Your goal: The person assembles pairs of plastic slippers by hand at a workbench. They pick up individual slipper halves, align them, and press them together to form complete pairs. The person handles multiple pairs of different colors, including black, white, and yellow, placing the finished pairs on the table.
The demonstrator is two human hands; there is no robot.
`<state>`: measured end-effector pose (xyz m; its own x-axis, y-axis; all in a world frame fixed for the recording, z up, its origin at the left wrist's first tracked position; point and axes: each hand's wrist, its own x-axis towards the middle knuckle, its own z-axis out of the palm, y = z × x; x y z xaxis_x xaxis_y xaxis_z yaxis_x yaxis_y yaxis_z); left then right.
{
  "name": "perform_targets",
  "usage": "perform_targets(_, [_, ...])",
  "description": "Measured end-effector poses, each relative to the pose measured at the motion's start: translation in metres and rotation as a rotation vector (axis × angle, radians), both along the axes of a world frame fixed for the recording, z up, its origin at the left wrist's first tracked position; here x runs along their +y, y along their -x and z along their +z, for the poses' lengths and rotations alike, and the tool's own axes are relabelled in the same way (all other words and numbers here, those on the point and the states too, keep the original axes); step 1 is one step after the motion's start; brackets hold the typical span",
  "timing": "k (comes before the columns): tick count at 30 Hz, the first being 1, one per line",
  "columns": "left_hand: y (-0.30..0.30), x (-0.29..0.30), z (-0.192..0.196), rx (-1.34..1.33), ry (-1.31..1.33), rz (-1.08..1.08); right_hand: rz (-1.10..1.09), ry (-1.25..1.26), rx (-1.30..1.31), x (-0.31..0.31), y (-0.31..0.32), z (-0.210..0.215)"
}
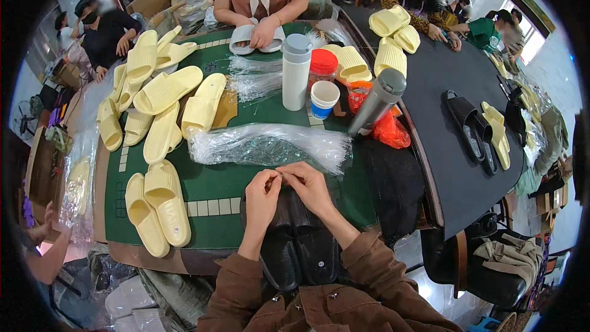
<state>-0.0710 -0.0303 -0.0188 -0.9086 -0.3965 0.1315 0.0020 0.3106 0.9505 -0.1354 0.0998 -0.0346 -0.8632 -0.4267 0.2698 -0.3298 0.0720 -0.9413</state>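
My left hand [262,195] and my right hand [309,185] meet at the fingertips, both pinched closed. Whatever sits between the fingers is too small to make out. Just under them, a pair of black slippers [314,257] lies at the table's near edge, soles toward me. Beyond my fingertips is a clear plastic bag of thin white plastic strands [264,144]. A pair of cream slippers [169,212] rests to the left of my left hand.
More cream slippers [169,90] are heaped at the left on the green table [212,227]. Behind the bag stand a white bottle [296,80], a paper cup [324,99], a red-lidded jar [322,63] and a leaning grey tumbler [378,101]. Across the table a person holds pale slippers [243,40].
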Motion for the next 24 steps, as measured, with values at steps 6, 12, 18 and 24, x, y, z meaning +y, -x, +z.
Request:
perform_targets(6, [0.0, 0.001, 0.0, 0.023, -0.008, 0.015, 0.003, 0.023, -0.074, -0.001, -0.004, 0.007])
perform_targets(12, [0.001, 0.003, 0.002, 0.046, 0.039, 0.022, -0.063, 0.088, -0.191, -0.001, -0.003, 0.004])
perform_targets(18, [0.0, 0.002, -0.005, -0.001, 0.08, 0.048, -0.027, 0.036, -0.121, 0.0, -0.004, 0.005])
perform_targets(24, [0.0, 0.003, -0.007, 0.037, 0.148, 0.029, -0.02, 0.041, -0.129, -0.001, -0.003, 0.004])
